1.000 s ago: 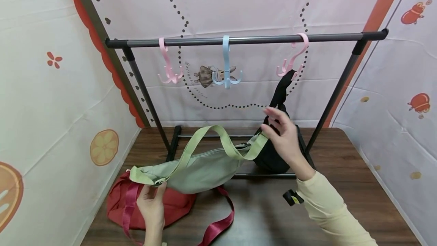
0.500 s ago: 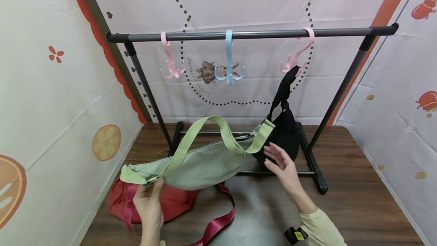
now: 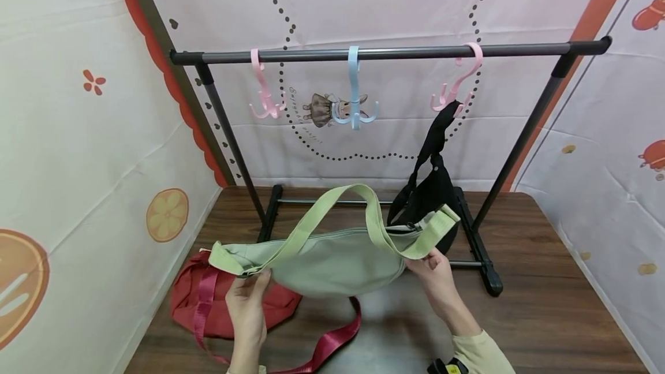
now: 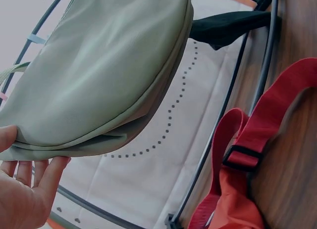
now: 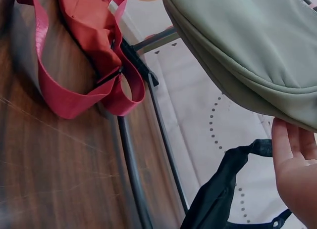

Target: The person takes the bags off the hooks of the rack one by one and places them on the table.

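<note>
A pale green shoulder bag (image 3: 337, 264) with a lime green strap (image 3: 343, 189) is held up level over the table, zip side up. My left hand (image 3: 246, 307) pinches its left end near the strap joint, thumb in front in the left wrist view. At the right end my right hand (image 3: 439, 284) grips the lower corner by the strap, fingers (image 5: 290, 142) tucked behind the fabric. A red bag (image 3: 280, 305) with a crimson strap (image 3: 335, 339) lies on the table under the left side. Behind the green bag, a black bag (image 3: 433, 189) hangs by its strap.
A black rack's top bar (image 3: 410, 53) carries a left pink hook (image 3: 266, 94), a blue hook (image 3: 354, 88) and a right pink hook (image 3: 459, 82), which bears the black bag. The rack's feet (image 3: 488, 279) stand on the brown table (image 3: 561, 293). Printed cloth walls enclose three sides.
My right hand drops from beside the strap's right end and takes hold of the bag's right corner. The green bag shifts right and its right end sinks. My left hand keeps its hold.
</note>
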{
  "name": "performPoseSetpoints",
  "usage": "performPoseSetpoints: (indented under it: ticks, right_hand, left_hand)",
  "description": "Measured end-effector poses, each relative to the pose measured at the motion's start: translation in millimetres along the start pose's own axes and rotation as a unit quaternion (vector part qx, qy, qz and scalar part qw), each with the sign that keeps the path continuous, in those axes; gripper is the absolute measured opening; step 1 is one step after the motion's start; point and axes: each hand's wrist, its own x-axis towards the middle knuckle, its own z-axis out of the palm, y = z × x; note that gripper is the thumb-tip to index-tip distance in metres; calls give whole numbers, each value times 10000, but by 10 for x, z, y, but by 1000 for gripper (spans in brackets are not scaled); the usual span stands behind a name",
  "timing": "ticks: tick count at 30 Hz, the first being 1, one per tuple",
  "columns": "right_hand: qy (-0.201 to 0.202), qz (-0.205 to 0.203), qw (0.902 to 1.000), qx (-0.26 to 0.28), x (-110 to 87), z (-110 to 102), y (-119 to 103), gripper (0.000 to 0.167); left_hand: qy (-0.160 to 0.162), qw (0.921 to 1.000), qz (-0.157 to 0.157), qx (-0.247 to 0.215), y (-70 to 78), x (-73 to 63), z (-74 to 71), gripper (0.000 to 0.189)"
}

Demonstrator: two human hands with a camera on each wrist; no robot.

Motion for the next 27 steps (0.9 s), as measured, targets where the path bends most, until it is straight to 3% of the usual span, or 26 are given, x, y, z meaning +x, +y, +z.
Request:
performPoseSetpoints:
  ticks: [5, 11, 18, 20, 21, 24, 27]
  right_hand:
    - [263, 122, 9991, -296, -84, -61, 69, 22]
    - [836, 635, 9928, -571, -211, -127, 170, 14]
    - [845, 666, 9942, 74, -189, -681, 1191, 31]
    - [967, 757, 9924, 11, -281, -590, 1093, 28]
    - [1202, 1008, 9875, -166, -304, -582, 1128, 31]
    - [1390, 1200, 9827, -246, -410, -456, 989, 36]
    - [1588, 1449, 9763, -237, -477, -388, 957, 42]
  left_hand:
    - [123, 9981, -377, 475, -89, -20, 17, 14]
    - [78, 9922, -811, 946, -192, -65, 28, 8]
    - [-83, 9839, -1088, 1414, -359, -59, -33, 16]
    - [-184, 9850, -999, 1397, -412, -74, -58, 20]
    - [-395, 9898, -781, 1125, -573, -44, -152, 21]
    - [-631, 9920, -549, 949, -676, -67, -218, 20]
    - [-557, 9886, -714, 1199, -712, -83, -237, 21]
